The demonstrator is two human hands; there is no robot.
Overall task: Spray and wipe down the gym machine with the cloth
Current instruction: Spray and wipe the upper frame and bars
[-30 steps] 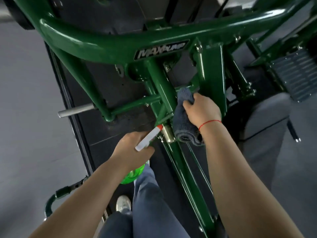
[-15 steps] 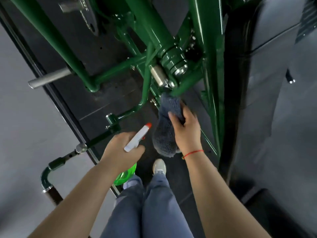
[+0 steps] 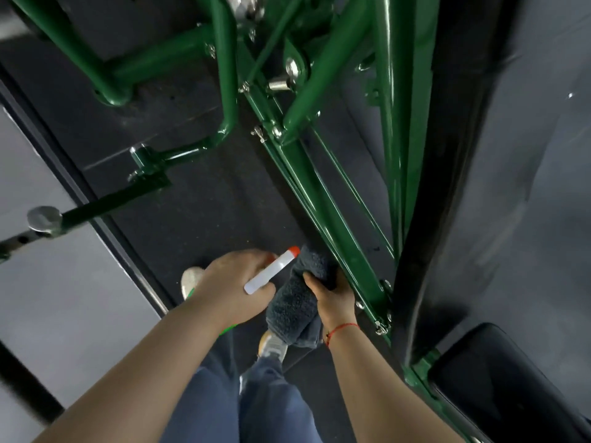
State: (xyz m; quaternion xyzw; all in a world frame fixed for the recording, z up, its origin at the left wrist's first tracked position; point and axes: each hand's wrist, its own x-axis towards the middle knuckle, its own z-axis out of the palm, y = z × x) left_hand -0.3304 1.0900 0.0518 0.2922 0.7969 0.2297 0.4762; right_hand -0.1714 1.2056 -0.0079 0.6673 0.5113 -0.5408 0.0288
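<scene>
The green gym machine frame [image 3: 323, 193] slopes from the top centre down to the lower right. My right hand [image 3: 335, 298] grips a dark grey cloth [image 3: 294, 302] and holds it against the lower stretch of the sloping green bar. My left hand [image 3: 236, 282] holds a spray bottle [image 3: 271, 270] just left of the cloth; its white nozzle with an orange tip points up and right, and only a sliver of the green bottle body shows under the hand.
A black padded seat [image 3: 499, 187] runs down the right side, with another black pad [image 3: 511, 388] at the lower right. A green bar with a metal knob [image 3: 44, 219] sticks out at the left. Dark rubber mat [image 3: 208, 212] lies underneath; my legs and shoes are below.
My right hand has slid the cloth down the sloping green bar toward its lower end. The view has tilted further down, and my left hand with the bottle stays beside the cloth.
</scene>
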